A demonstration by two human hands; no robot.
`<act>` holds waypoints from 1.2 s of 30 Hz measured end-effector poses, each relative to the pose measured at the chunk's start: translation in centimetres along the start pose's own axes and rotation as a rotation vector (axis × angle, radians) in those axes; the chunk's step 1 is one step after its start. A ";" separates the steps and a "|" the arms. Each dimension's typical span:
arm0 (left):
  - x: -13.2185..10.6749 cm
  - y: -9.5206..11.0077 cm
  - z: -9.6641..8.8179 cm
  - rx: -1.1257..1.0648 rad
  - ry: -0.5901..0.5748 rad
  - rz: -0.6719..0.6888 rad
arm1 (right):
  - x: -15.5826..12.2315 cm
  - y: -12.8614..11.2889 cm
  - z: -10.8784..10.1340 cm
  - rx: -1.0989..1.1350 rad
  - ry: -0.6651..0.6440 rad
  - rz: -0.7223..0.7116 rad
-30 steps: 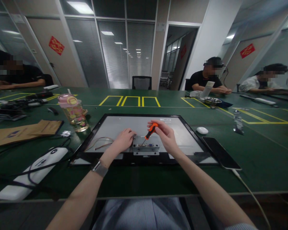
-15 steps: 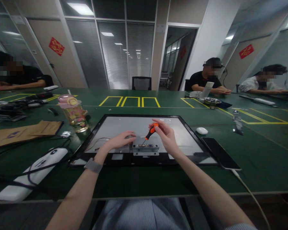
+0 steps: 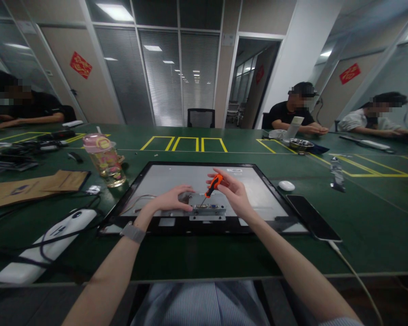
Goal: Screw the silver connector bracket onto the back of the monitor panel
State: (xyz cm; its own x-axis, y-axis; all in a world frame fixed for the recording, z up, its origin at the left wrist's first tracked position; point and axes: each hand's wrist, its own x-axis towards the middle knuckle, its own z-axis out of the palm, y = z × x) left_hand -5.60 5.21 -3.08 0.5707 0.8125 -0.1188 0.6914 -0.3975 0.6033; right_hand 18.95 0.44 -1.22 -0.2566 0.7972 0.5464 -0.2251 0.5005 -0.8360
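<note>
Screwdriver leans over bracket, inside black-edged panel.

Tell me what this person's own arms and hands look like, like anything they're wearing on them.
No gloves on the left hand or right hand. A watch with a grey band circles the left wrist; the right wrist is bare. A pale striped sleeve shows at the right arm's lower end.

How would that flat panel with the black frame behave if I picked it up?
The panel looks broad and thin, so it might flex if lifted by one edge. The metal bracket by its near edge could make that side heavier, if fastened. The pale surface has a sheen, so it may feel slippery.
</note>
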 end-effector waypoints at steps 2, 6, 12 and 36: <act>0.0 0.0 0.0 0.006 -0.001 -0.004 | -0.1 -0.3 0.2 -0.034 0.011 -0.001; 0.0 -0.1 0.1 0.007 0.010 -0.008 | -0.1 -0.4 0.5 -0.139 0.076 0.002; 0.1 0.0 0.1 0.000 0.018 -0.007 | 0.1 0.3 0.4 -0.235 0.194 -0.041; 0.1 0.0 0.2 0.000 0.028 0.022 | -0.1 0.0 0.5 -0.271 0.169 -0.130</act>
State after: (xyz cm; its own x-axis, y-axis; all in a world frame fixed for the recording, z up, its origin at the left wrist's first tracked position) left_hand -5.44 5.23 -3.28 0.5728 0.8155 -0.0835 0.6790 -0.4149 0.6056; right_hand 18.50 0.25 -1.26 -0.0782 0.7544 0.6517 0.0182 0.6547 -0.7557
